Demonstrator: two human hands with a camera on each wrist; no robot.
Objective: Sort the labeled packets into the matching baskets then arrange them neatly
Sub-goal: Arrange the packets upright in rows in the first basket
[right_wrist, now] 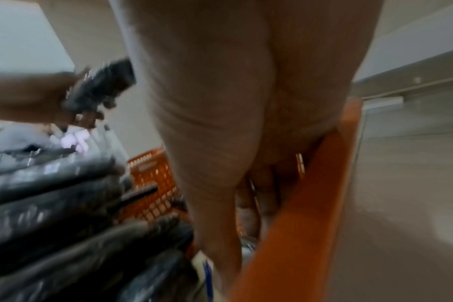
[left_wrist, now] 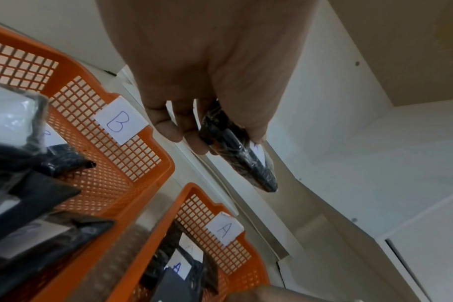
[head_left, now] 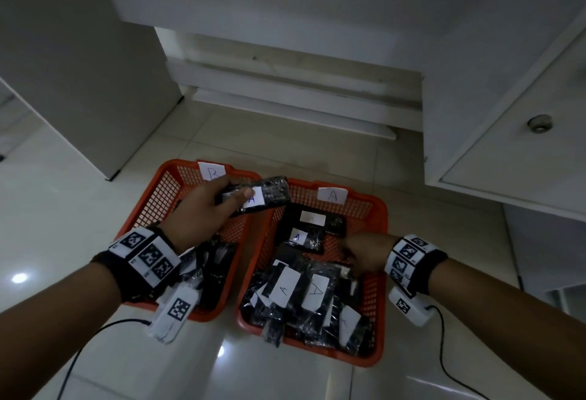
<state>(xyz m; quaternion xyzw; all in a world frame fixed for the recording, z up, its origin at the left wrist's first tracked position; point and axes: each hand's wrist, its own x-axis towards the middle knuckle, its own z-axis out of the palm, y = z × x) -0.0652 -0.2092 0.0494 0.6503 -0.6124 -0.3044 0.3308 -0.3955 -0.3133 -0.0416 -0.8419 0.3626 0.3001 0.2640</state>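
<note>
Two orange mesh baskets stand side by side on the floor. Basket B is on the left, basket A on the right. Both hold several black wrapped packets with white labels. My left hand grips a black packet labelled A in the air over the baskets' far ends, between the two. My right hand is down inside basket A by its right wall. Its thumb and curled fingers close on the edge of a packet there; the fingertips are mostly hidden.
A white cabinet door with a round knob stands close on the right. More white cabinet fronts rise just behind the baskets, and a white panel on the left. Black cables trail from both wrists over the glossy tiles.
</note>
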